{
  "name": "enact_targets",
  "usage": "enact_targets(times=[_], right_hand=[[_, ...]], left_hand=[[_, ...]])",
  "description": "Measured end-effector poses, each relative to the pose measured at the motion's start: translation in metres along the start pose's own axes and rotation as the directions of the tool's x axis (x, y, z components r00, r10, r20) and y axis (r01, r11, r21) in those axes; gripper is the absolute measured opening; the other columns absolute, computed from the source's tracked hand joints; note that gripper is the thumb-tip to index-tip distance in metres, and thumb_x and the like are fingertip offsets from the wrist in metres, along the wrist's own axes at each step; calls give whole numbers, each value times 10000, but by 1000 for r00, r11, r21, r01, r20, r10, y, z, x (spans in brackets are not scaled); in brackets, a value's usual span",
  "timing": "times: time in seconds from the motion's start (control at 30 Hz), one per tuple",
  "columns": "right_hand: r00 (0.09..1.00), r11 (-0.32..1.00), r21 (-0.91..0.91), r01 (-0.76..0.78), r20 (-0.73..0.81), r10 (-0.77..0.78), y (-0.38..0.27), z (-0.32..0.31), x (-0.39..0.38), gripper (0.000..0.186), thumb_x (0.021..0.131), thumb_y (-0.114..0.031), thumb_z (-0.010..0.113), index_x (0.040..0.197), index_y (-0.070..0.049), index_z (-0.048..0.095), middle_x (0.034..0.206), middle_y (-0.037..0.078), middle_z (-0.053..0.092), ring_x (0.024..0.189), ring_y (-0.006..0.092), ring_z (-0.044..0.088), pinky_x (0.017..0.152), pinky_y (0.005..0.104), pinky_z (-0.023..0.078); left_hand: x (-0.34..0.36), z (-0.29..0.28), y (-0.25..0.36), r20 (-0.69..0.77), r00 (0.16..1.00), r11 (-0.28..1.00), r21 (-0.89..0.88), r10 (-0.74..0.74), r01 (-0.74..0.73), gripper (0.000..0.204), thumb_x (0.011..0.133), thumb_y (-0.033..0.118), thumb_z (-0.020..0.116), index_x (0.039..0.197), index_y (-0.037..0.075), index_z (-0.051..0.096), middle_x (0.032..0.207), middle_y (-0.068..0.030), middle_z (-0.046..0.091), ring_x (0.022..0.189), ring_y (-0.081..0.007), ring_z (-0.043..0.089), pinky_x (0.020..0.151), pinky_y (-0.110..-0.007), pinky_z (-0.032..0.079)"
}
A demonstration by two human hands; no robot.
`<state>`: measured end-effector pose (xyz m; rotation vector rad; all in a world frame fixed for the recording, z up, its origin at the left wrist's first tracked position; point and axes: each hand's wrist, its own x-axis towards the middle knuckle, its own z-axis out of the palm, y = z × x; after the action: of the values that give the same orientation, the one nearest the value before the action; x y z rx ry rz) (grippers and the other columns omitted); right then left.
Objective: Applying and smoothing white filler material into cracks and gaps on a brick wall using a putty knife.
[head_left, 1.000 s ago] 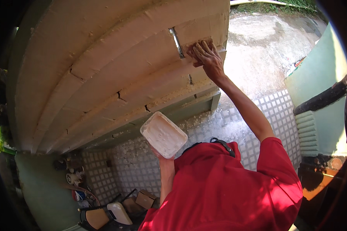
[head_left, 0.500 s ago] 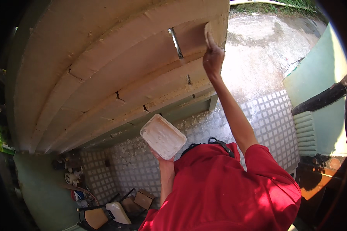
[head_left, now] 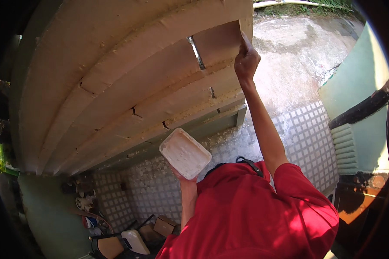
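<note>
left hand (head_left: 186, 173) cups the tub (head_left: 166, 149) from beneath, fingers curled under, likely keeping the paste (head_left: 185, 153) level; right hand (head_left: 247, 60) pinches a thin spreader (head_left: 241, 31) against the panel (head_left: 138, 73).

right arm (head_left: 268, 125) stretched forward, right hand (head_left: 247, 59) gripping, left forearm (head_left: 189, 205) raised, left hand (head_left: 183, 178) lower

A rectangular tub (head_left: 197, 141) of whitish paste (head_left: 187, 156) slants near a gapped, ribbed panel (head_left: 151, 64), a thin tool (head_left: 240, 29) by its edge
</note>
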<state>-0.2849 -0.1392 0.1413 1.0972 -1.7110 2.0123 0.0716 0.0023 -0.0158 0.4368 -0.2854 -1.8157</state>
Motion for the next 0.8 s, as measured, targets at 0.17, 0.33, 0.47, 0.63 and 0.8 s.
enact_targets(times=[0.17,0.33,0.47,0.63,0.8], right_hand=[[981,970,-204,132,170,-98,-21,44,-34,488,898,25,533,1330,-177,633,987,220,703,625,268,688,593,408,526],[956,992,-22,122,270,-112,-34,35,-41,547,829,71,549,1315,-164,638,1057,188,697,879,336,718,728,450,557],[995,994,-75,82,58,-78,-19,5,-6,370,938,-23,523,1280,-80,654,963,248,687,710,335,710,613,401,541],[994,978,-206,43,111,-20,-11,26,-7,551,797,94,550,1286,-131,663,983,211,711,682,313,702,610,421,536],[964,974,-148,172,228,-135,-24,36,-44,476,820,70,541,1240,-102,684,951,215,703,715,321,710,643,423,539]], left_hand=[[7,7,-1,2,1000,1000,-5,-6,6,596,983,543,411,1477,211,437,1477,-46,499,1329,-318,505,1082,-569,429],[-2,8,-4,-20,1000,1000,-13,-18,18,600,981,546,413,1477,209,435,1477,-45,497,1332,-316,501,1079,-565,434],[-5,11,-1,-38,997,996,-67,-63,60,602,983,544,403,1485,210,425,1491,-43,483,1342,-315,491,1083,-568,428],[-1,15,-9,-52,998,997,-69,-27,23,596,978,537,421,1483,220,430,1490,-42,485,1345,-318,488,1093,-574,414],[-2,-1,-9,-24,1000,1000,8,7,-6,595,973,536,432,1483,227,431,1492,-40,484,1351,-320,480,1102,-582,400]])
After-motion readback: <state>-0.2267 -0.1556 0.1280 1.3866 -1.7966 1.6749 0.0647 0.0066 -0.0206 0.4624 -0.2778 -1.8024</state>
